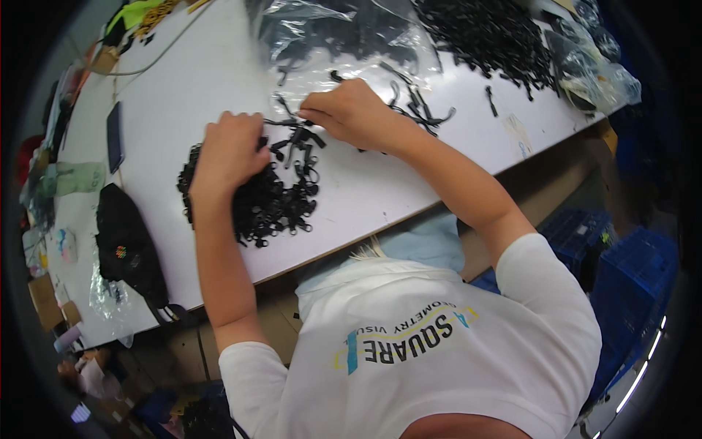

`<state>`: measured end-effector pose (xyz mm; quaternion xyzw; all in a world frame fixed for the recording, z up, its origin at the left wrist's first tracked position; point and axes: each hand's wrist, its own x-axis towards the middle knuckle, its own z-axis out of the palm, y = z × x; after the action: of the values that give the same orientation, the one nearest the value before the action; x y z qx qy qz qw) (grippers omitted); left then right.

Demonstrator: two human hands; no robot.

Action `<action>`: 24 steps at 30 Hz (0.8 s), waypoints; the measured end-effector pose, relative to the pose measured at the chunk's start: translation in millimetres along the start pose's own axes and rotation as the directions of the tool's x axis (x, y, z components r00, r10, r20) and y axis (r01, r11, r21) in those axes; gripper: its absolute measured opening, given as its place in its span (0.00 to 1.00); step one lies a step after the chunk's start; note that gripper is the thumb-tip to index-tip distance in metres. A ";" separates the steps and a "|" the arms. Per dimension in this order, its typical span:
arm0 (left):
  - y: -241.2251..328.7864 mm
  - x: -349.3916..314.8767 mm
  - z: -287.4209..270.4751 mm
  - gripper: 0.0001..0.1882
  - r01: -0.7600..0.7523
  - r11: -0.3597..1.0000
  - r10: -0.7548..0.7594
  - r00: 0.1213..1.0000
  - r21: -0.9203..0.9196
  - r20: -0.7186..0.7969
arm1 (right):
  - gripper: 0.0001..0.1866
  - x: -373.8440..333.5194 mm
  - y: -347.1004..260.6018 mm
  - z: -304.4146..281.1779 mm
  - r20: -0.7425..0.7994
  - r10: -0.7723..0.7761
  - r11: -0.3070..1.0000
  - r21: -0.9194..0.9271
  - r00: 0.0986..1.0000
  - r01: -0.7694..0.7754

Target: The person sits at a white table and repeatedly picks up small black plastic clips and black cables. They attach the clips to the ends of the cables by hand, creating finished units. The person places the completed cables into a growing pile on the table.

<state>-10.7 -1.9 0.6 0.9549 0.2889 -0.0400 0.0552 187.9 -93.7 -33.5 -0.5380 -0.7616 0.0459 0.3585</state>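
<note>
On a white tabletop, a loose cluster of thin black strap-like pieces lies between the two hands. The left hand is curled palm-down above a dense pile of small black loop-ended pieces on the near left; its fingertips are hidden, so I cannot tell whether it grasps anything. The right hand has thumb and forefinger drawn together at the far edge of the cluster; whether a piece is pinched between them I cannot tell. More black strips lie just right of the right hand. Beyond the hands sits a clear plastic bag with dark contents, and at far right a large heap of black elongated pieces. To the left lie a dark, flat rectangular phone and, nearer, a black fabric pouch.
</note>
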 end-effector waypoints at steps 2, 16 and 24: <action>5.2 3.6 4.6 0.09 0.031 0.996 -0.033 0.999 0.089 0.023 | 0.05 0.0 -2.6 -3.2 0.020 0.023 0.999 0.021 1.000 -0.023; 1.7 -5.3 5.6 0.10 0.002 0.997 0.008 0.990 0.072 -0.138 | 0.06 0.4 -4.9 0.1 0.008 0.055 0.998 0.010 0.998 -0.055; 4.8 2.7 4.5 0.05 0.041 0.999 -0.042 0.997 0.022 0.061 | 0.05 1.6 -5.4 -2.1 0.031 0.052 0.999 0.008 0.998 -0.052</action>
<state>-6.0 -4.9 -3.7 0.9476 0.3063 -0.0735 0.0533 184.6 -95.3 -28.6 -0.5553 -0.7526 0.0669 0.3476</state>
